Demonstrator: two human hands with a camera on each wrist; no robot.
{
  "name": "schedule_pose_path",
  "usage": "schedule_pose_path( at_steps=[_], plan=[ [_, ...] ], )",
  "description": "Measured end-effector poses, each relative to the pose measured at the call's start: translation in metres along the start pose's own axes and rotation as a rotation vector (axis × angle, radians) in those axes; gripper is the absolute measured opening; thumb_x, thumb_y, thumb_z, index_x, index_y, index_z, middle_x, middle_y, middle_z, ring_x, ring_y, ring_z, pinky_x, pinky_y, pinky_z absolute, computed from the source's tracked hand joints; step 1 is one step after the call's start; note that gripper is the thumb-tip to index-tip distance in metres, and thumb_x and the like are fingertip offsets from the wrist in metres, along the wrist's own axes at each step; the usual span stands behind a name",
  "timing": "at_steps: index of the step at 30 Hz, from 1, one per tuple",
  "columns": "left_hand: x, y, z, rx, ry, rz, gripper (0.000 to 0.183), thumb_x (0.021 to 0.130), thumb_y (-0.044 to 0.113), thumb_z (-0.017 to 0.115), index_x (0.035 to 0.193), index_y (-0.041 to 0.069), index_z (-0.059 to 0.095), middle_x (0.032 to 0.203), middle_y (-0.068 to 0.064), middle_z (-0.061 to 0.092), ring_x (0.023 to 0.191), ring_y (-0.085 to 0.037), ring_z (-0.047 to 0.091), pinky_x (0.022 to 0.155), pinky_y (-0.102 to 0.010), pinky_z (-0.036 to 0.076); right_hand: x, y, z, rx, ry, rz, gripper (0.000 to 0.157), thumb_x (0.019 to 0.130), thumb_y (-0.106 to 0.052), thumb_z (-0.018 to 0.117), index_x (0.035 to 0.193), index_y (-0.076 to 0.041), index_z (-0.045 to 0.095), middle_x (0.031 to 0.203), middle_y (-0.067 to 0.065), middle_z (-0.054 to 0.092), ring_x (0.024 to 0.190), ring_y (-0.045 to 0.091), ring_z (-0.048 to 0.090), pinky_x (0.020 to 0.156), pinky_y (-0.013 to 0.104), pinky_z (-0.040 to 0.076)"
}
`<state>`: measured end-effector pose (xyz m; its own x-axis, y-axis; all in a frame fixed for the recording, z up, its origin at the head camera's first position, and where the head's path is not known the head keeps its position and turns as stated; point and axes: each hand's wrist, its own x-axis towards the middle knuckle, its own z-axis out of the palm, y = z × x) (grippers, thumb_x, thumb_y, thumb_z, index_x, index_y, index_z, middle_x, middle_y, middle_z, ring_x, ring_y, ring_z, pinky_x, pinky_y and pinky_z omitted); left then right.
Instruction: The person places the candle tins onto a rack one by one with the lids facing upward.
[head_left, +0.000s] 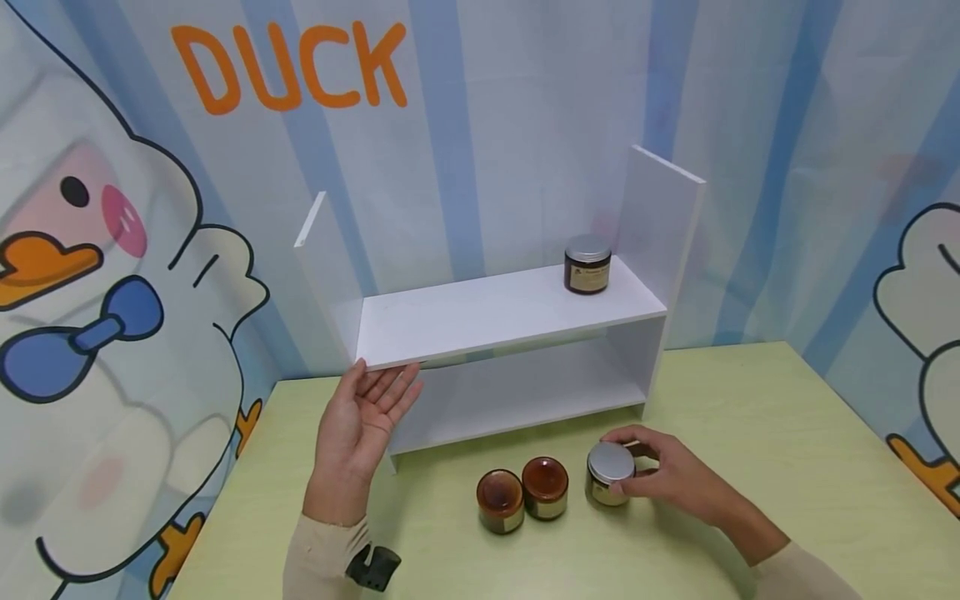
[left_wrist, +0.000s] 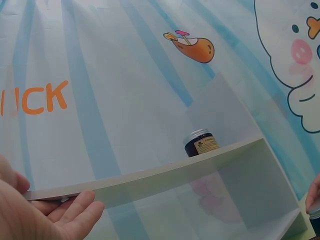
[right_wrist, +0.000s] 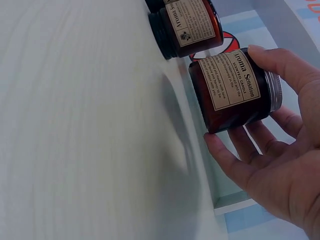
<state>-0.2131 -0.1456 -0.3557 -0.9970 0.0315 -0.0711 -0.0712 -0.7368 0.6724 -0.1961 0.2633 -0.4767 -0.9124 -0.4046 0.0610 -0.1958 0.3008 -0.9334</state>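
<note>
My right hand (head_left: 663, 468) grips an amber scented-candle jar (right_wrist: 232, 90) with a silver lid and cream label, thumb on one side and fingers round the other. The jar is upright, close over the table in front of the shelf. My left hand (head_left: 365, 421), palm up, pinches the front left edge of the white two-tier shelf (head_left: 480, 317); its fingers lie under the upper board and the thumb is at the top edge. Two more candle jars, one left (head_left: 500, 500) and one right (head_left: 546, 487), stand side by side with their amber bottoms up.
A silver-lidded candle jar (head_left: 588, 265) sits at the right end of the upper board. Side panels rise at both ends, the right panel (head_left: 663, 217) being taller in view. A pale table (head_left: 750, 417) lies beneath, with a duck-print curtain (head_left: 525, 125) behind it.
</note>
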Motion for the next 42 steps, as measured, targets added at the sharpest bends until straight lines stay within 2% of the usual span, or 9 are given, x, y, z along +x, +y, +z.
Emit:
schedule_pose_path(
  at_steps=[7, 15, 24, 31, 37, 42],
  plan=[
    [0.0, 0.0, -0.001, 0.003, 0.0, -0.002, 0.047, 0.112, 0.034, 0.037, 0.148, 0.004, 0.038, 0.124, -0.012, 0.062, 0.12, -0.027, 0.066, 0.109, -0.045, 0.05, 0.002, -0.011, 0.001, -0.033, 0.042, 0.02, 0.052, 0.083, -0.02, 0.086, 0.13, -0.014, 0.063, 0.122, 0.01, 0.065, 0.114, 0.032, 0.058, 0.083, 0.034, 0.054],
    [0.001, 0.0, 0.0, -0.001, -0.007, -0.001, 0.047, 0.112, 0.034, 0.037, 0.149, 0.004, 0.038, 0.125, -0.012, 0.061, 0.121, -0.027, 0.066, 0.109, -0.044, 0.05, 0.003, -0.029, -0.002, -0.054, 0.052, 0.063, 0.053, 0.082, -0.023, 0.087, 0.128, -0.011, 0.064, 0.121, 0.011, 0.066, 0.118, 0.035, 0.057, 0.088, 0.041, 0.049],
    [0.0, 0.0, 0.0, -0.007, -0.018, 0.004, 0.046, 0.112, 0.033, 0.039, 0.147, 0.004, 0.039, 0.124, -0.012, 0.062, 0.121, -0.027, 0.066, 0.109, -0.045, 0.05, 0.006, -0.042, -0.009, -0.044, 0.049, 0.091, 0.055, 0.082, -0.023, 0.087, 0.13, -0.01, 0.063, 0.123, 0.012, 0.064, 0.119, 0.033, 0.056, 0.086, 0.039, 0.052],
    [0.0, 0.0, -0.001, 0.002, -0.045, 0.009, 0.047, 0.112, 0.033, 0.038, 0.149, 0.004, 0.036, 0.126, -0.012, 0.061, 0.121, -0.027, 0.066, 0.111, -0.044, 0.048, 0.008, -0.056, -0.015, -0.047, 0.044, 0.075, 0.054, 0.083, -0.02, 0.086, 0.131, -0.011, 0.062, 0.124, 0.014, 0.062, 0.119, 0.034, 0.055, 0.083, 0.038, 0.056],
    [0.001, 0.0, -0.001, -0.003, -0.019, -0.001, 0.046, 0.112, 0.033, 0.038, 0.148, 0.005, 0.038, 0.126, -0.013, 0.061, 0.121, -0.028, 0.066, 0.11, -0.045, 0.049, 0.012, -0.07, -0.019, -0.033, 0.022, 0.056, 0.052, 0.083, -0.018, 0.085, 0.13, -0.012, 0.062, 0.124, 0.014, 0.061, 0.119, 0.034, 0.054, 0.084, 0.037, 0.057],
    [0.001, 0.0, -0.001, -0.005, -0.008, -0.01, 0.046, 0.112, 0.033, 0.037, 0.149, 0.005, 0.038, 0.126, -0.012, 0.061, 0.121, -0.027, 0.066, 0.11, -0.046, 0.048, 0.014, -0.082, -0.024, -0.033, 0.009, 0.044, 0.054, 0.084, -0.017, 0.084, 0.132, -0.007, 0.061, 0.124, 0.016, 0.061, 0.118, 0.032, 0.055, 0.086, 0.036, 0.057]
  ],
)
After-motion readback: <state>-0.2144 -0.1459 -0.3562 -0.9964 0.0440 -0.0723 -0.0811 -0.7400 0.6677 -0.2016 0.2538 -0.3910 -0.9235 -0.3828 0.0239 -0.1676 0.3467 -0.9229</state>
